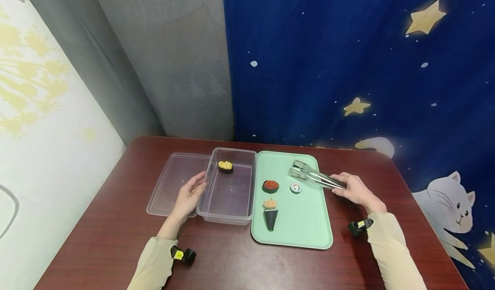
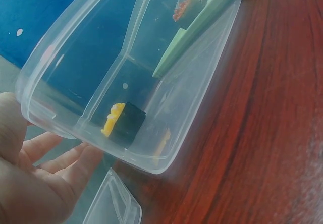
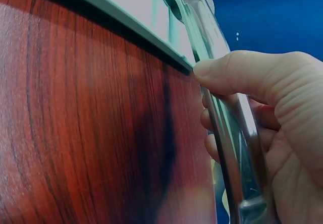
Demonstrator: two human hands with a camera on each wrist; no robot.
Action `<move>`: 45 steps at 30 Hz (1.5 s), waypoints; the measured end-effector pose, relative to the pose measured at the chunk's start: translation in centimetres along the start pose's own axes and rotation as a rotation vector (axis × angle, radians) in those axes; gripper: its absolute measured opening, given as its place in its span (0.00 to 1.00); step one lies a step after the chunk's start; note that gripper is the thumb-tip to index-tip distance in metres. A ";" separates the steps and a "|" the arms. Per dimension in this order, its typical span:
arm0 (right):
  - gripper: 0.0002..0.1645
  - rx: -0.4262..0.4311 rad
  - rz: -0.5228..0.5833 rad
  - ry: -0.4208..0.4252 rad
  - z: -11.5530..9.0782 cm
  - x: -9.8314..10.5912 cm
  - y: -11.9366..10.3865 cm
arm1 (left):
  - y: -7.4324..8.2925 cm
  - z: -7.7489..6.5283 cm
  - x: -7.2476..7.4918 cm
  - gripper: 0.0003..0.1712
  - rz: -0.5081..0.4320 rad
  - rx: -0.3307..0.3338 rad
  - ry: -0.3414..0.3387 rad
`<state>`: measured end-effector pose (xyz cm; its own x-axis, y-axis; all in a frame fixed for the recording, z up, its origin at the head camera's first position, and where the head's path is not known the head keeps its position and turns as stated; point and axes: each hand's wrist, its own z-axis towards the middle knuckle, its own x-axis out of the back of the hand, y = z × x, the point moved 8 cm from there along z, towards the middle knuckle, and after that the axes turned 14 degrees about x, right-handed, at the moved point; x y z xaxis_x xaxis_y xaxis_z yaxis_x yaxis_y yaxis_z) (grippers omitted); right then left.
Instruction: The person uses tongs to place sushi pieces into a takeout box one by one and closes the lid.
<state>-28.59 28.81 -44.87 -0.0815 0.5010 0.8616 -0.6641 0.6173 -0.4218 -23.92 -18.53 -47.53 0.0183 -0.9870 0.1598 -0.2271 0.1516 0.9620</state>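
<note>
My right hand [image 1: 354,188] grips metal tongs [image 3: 227,118], thumb on one side and fingers curled round the other. The tongs' tips hang over the upper right of a light green tray [image 1: 305,221]. My left hand [image 1: 189,195] rests against the left wall of a clear plastic container [image 1: 228,215], its fingers extended in the left wrist view. Inside the container, near the back left, sits a sushi piece with yellow topping [image 1: 225,166]. The tray bears a sushi piece with red-orange roe [image 1: 270,186], a small round sushi roll [image 1: 295,188] and a dark cone-shaped hand roll [image 1: 271,218].
A clear lid [image 1: 170,191] lies flat left of the container, partly behind the left hand. Container and tray stand side by side on a dark red wooden table [image 1: 228,260]. Grey and blue curtains [image 1: 294,66] hang behind the table's far edge.
</note>
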 end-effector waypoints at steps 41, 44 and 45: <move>0.24 0.169 -0.042 0.101 5.4 4.5 -4.9 | -0.1 0.0 0.0 0.25 0.000 0.001 -0.011; 0.25 0.166 -0.029 0.083 6.4 4.4 -5.5 | -0.2 0.1 0.0 0.26 -0.002 0.001 -0.015; 0.25 0.169 -0.020 0.077 6.7 4.3 -5.8 | -0.1 0.1 0.0 0.26 -0.002 0.001 -0.016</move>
<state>-30.09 23.35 -36.83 -0.0140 0.5388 0.8423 -0.7811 0.5200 -0.3456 -23.96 -18.52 -47.69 0.0036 -0.9880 0.1543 -0.2283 0.1494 0.9621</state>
